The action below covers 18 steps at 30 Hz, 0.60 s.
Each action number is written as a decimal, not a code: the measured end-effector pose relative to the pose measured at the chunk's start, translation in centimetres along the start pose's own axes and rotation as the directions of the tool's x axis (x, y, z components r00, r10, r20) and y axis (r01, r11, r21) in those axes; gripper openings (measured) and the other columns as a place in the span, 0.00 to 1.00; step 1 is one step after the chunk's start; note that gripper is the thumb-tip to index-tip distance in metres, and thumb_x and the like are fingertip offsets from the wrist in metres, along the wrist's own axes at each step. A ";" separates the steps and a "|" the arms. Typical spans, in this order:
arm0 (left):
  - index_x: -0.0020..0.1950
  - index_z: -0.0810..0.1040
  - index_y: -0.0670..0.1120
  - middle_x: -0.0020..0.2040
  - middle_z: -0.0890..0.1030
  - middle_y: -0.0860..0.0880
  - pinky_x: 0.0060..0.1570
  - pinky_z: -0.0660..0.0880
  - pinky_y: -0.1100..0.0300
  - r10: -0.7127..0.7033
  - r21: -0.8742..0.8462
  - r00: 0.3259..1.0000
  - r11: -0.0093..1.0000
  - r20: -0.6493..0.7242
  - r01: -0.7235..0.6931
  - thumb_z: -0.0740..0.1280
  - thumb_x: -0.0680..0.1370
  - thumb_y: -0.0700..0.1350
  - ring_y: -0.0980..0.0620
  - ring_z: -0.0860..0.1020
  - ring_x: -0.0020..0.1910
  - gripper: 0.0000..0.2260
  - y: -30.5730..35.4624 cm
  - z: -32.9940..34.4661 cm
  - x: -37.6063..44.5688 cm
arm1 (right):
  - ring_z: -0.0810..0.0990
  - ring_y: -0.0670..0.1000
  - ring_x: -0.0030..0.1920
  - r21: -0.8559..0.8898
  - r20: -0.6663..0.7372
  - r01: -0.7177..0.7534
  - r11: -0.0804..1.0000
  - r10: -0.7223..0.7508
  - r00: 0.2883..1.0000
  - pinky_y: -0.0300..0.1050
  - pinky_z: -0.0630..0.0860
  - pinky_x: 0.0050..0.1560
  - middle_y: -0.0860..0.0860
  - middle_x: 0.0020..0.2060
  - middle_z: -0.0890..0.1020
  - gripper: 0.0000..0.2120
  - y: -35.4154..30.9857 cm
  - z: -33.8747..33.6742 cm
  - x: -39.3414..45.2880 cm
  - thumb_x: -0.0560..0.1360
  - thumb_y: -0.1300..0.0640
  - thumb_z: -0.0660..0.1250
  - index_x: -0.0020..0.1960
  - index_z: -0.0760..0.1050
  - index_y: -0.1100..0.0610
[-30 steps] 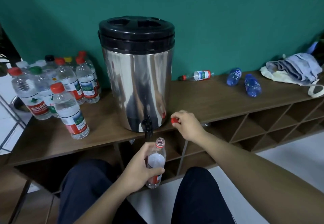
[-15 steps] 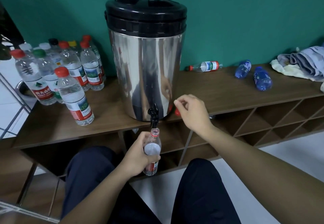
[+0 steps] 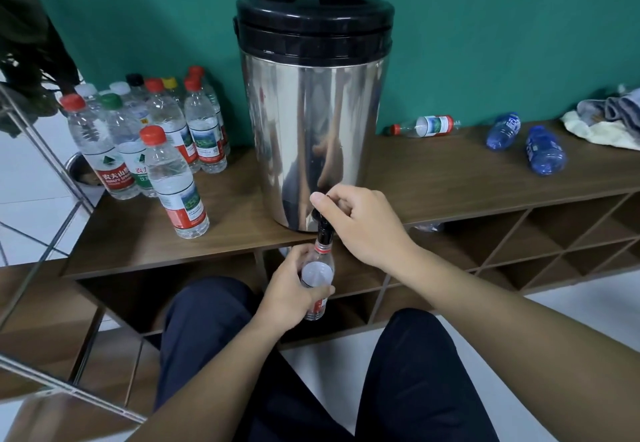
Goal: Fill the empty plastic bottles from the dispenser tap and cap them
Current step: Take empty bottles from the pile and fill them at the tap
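Gripping the thin, clear plastic bottle (image 3: 317, 277) mid-body under the black dispenser tap (image 3: 323, 225), my left hand (image 3: 289, 294) fingers curl gently since it crumples, while right hand (image 3: 363, 225) fingers pinch the tap lever.

I see the dispenser (image 3: 313, 123) standing mid-shelf (image 3: 467, 182) against the wall. Its tap (image 3: 323, 225) overhangs the front edge, with an open bottle (image 3: 317, 279) directly under it, held by the left hand (image 3: 291, 294); the right hand (image 3: 363, 221) is on the tap. Capped bottles (image 3: 152, 136) stand clustered left of the dispenser. To its right lie three bottles (image 3: 502, 135), then cloths (image 3: 609, 123) at the far end.
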<state>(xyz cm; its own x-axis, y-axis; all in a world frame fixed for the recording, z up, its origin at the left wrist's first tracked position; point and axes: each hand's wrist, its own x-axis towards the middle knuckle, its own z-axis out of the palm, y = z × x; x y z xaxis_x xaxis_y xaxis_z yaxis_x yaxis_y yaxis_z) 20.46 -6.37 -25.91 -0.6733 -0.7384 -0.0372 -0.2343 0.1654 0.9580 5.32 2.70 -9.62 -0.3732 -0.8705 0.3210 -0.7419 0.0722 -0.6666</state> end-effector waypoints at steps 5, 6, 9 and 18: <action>0.70 0.81 0.60 0.62 0.86 0.62 0.69 0.81 0.48 -0.043 0.049 0.998 0.998 -0.034 0.045 0.88 0.69 0.47 0.60 0.84 0.62 0.32 0.2 0.1 -0.1 | 0.75 0.48 0.32 0.026 -0.003 -0.024 0.999 0.024 1.000 0.49 0.69 0.36 0.44 0.27 0.76 0.21 0.5 0.9 0.3 0.88 0.43 0.64 0.39 0.76 0.49; 0.69 0.81 0.60 0.61 0.86 0.62 0.68 0.82 0.48 -0.047 0.056 0.998 0.997 -0.037 0.049 0.88 0.69 0.48 0.60 0.84 0.61 0.31 0.1 0.0 -0.1 | 0.75 0.47 0.31 0.041 0.008 -0.036 0.999 0.036 0.999 0.48 0.69 0.36 0.44 0.27 0.76 0.20 0.5 0.9 0.3 0.88 0.45 0.63 0.39 0.76 0.49; 0.68 0.82 0.60 0.59 0.86 0.62 0.66 0.83 0.50 -0.043 0.063 0.999 0.997 -0.031 0.045 0.88 0.69 0.49 0.60 0.85 0.59 0.30 0.2 0.1 -0.2 | 0.75 0.45 0.31 0.142 0.070 -0.108 0.984 0.099 0.993 0.44 0.70 0.37 0.43 0.27 0.78 0.18 0.6 0.6 0.3 0.89 0.51 0.59 0.44 0.79 0.52; 0.70 0.83 0.58 0.61 0.88 0.61 0.68 0.82 0.47 -0.057 0.012 0.998 0.998 -0.026 0.057 0.89 0.69 0.46 0.58 0.86 0.61 0.32 0.0 0.0 -0.2 | 0.73 0.47 0.30 0.460 0.188 -0.362 0.811 0.309 0.932 0.39 0.72 0.34 0.54 0.33 0.79 0.17 2.6 0.7 -0.7 0.91 0.58 0.54 0.57 0.81 0.58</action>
<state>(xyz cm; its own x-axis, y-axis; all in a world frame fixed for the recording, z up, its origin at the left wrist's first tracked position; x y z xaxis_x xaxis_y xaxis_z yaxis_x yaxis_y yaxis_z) 20.58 -6.21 -25.92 -0.6404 -0.7634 -0.0842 -0.2806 0.1305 0.9509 4.07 3.13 -12.02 -0.4729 -0.8805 -0.0333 -0.2104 0.1495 -0.9661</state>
